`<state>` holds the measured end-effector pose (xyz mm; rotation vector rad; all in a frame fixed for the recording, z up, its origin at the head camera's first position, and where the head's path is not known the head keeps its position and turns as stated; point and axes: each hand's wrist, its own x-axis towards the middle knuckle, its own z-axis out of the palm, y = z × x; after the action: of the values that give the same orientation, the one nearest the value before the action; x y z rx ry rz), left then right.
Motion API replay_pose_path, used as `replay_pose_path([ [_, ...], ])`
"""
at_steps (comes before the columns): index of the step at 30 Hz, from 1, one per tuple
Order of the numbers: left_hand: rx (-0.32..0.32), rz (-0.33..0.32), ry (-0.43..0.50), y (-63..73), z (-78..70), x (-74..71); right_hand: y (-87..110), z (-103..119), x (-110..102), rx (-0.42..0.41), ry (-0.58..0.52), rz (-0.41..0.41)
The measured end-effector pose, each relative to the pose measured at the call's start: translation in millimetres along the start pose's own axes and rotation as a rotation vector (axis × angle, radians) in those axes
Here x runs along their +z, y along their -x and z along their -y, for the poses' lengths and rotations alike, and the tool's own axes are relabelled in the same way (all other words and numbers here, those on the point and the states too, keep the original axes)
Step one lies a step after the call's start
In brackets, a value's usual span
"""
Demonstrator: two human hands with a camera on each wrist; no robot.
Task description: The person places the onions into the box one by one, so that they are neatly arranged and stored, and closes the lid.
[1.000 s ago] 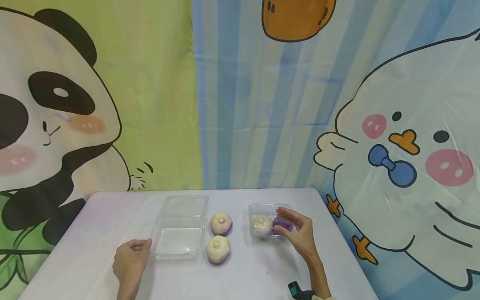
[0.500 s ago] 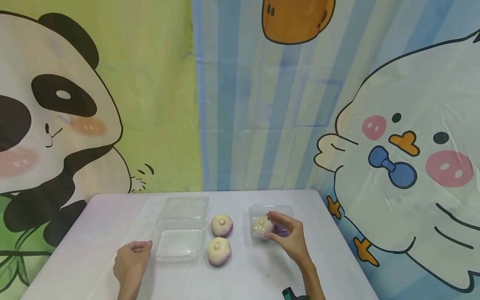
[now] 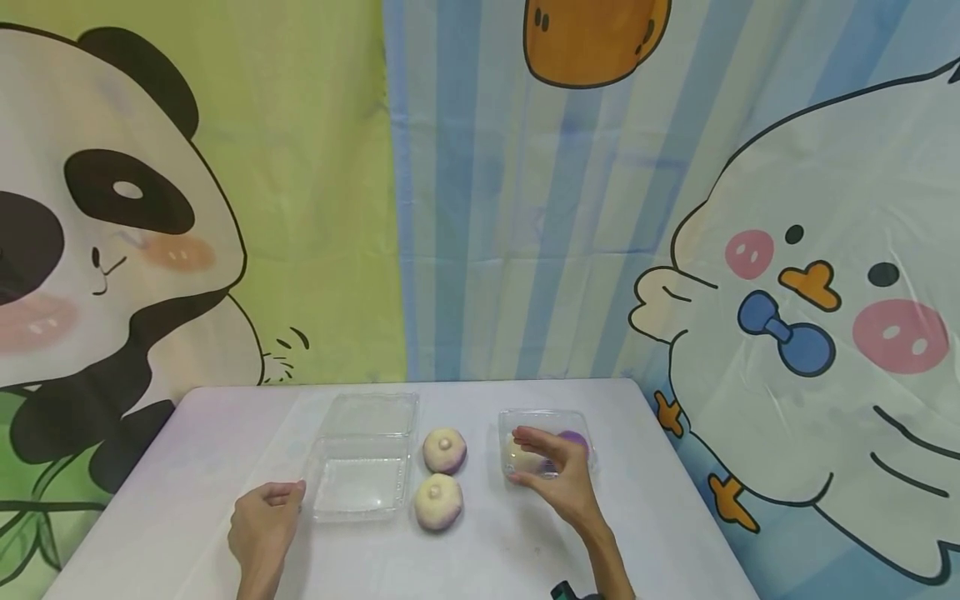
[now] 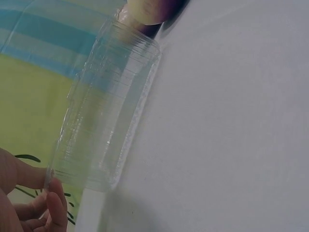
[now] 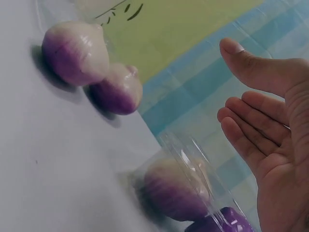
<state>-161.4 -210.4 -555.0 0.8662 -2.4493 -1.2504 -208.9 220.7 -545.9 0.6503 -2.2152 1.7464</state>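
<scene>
Your left hand (image 3: 264, 525) is pinching the unfilled box (image 3: 356, 487), likely steadying it; right hand (image 3: 558, 479) is hovering half-spread, holding nothing, loaded box (image 3: 525, 417) near fingers.

A printed panda (image 3: 142, 262) fills nine o'clock, a printed chick (image 3: 795, 400) three, an orange shape (image 3: 596, 43) twelve, the white table (image 3: 495, 562) six.

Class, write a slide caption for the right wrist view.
The right hand near a clear container, with two purple-and-white bulbs on the white table.
</scene>
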Motion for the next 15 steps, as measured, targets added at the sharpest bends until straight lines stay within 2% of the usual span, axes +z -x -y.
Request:
replay_pose_path([
  [11, -0.037, -0.007, 0.001, -2.0, -0.8, 1.0, 3.2, -2, 24, -0.038, -0.107, 0.04],
  [15, -0.029, -0.001, -0.001, -1.9, 2.2, 1.7, 5.1, -3, 30, -0.05, -0.114, 0.055],
])
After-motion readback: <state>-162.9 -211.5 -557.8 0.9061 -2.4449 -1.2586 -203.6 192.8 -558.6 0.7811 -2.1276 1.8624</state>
